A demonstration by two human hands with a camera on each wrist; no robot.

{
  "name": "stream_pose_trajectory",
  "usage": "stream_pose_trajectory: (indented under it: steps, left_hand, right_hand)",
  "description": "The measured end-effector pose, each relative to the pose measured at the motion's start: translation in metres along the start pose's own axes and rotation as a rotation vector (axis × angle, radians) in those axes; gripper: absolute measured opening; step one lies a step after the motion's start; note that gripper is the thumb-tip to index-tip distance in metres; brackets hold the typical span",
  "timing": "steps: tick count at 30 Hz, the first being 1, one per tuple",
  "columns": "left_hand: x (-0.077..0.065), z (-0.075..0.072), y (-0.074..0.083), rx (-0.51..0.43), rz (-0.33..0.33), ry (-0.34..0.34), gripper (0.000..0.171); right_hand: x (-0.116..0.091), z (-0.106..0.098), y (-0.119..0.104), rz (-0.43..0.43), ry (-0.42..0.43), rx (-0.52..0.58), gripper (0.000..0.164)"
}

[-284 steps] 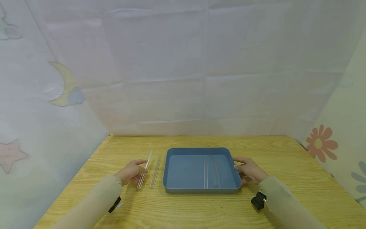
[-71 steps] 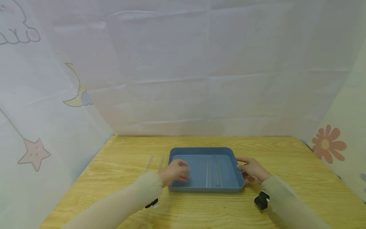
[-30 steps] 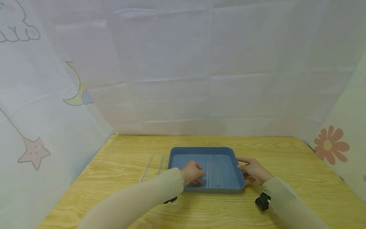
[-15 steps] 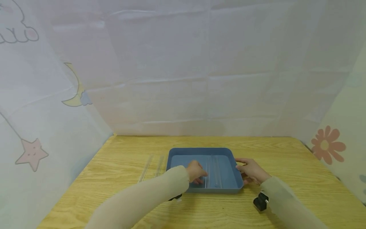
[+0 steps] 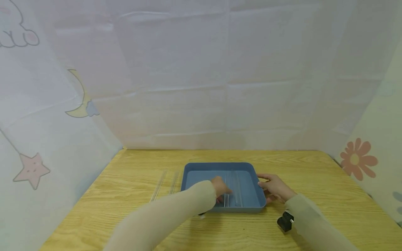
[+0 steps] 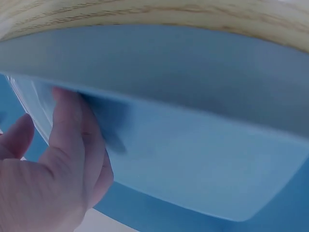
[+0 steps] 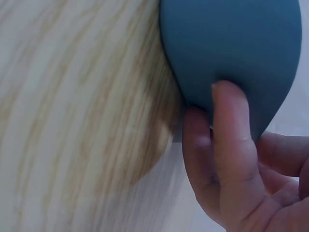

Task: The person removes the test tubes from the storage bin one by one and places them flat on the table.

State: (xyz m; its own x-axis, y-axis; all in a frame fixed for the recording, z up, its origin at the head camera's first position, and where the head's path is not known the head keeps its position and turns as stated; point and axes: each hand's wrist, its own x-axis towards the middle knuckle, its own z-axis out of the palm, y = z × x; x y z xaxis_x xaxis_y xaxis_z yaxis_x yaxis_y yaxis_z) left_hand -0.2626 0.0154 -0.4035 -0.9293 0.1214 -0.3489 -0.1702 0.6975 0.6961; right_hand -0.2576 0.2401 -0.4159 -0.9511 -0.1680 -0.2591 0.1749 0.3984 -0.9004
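Observation:
My left hand [image 5: 220,188] reaches into a shallow blue tray [image 5: 201,210], over a clear test tube [image 5: 226,200]. The left wrist view has the thumb and the fingers of this hand [image 6: 63,150] spread apart beside the tube, which partly shows between them. A second clear tube [image 5: 237,190] lies to its right in the tray. My right hand [image 5: 274,187] rests against the tray's right side. In the right wrist view its fingertips [image 7: 231,99] touch the outer blue wall, with the fingers fairly straight.
Two more clear tubes lie side by side on the wooden table [image 5: 251,230] left of the tray: an outer tube [image 5: 158,186] and an inner tube [image 5: 173,183]. My left sleeve passes in front of their near ends. A printed cloth [image 5: 201,87] hangs behind the table.
Earlier my left hand held a tube left of the tray; that tube now lies on the table. The hand has moved right into the tray, over the left tube there. My right hand stays put.

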Motion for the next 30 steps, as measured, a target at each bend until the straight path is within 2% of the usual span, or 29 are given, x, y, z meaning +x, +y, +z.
stream_pose_trajectory:
  steps: [5,12,16,21,25,30]
  left_hand:
    - [0.000,0.004,0.002,0.027,-0.006,0.005,0.061]
    - [0.007,0.006,0.000,0.043,-0.012,0.003,0.030]
    - [0.012,0.007,-0.002,0.045,-0.023,-0.011,0.022]
    - [0.015,0.005,-0.001,0.083,-0.037,-0.016,0.024]
    - [0.012,0.005,0.002,0.118,-0.031,-0.016,0.033]
    - [0.010,0.004,-0.001,0.090,0.020,-0.038,0.022]
  right_hand:
    - [0.000,0.001,-0.001,-0.004,0.002,-0.005,0.051]
    - [0.000,0.002,-0.001,-0.023,-0.005,-0.008,0.051]
    - [-0.001,0.002,-0.002,-0.025,-0.008,-0.005,0.051]
    - [-0.001,0.002,-0.002,-0.025,-0.010,0.000,0.051]
    - [0.000,0.001,-0.001,-0.022,-0.014,0.012,0.051]
    - [0.000,0.000,0.001,-0.016,-0.008,0.015,0.051]
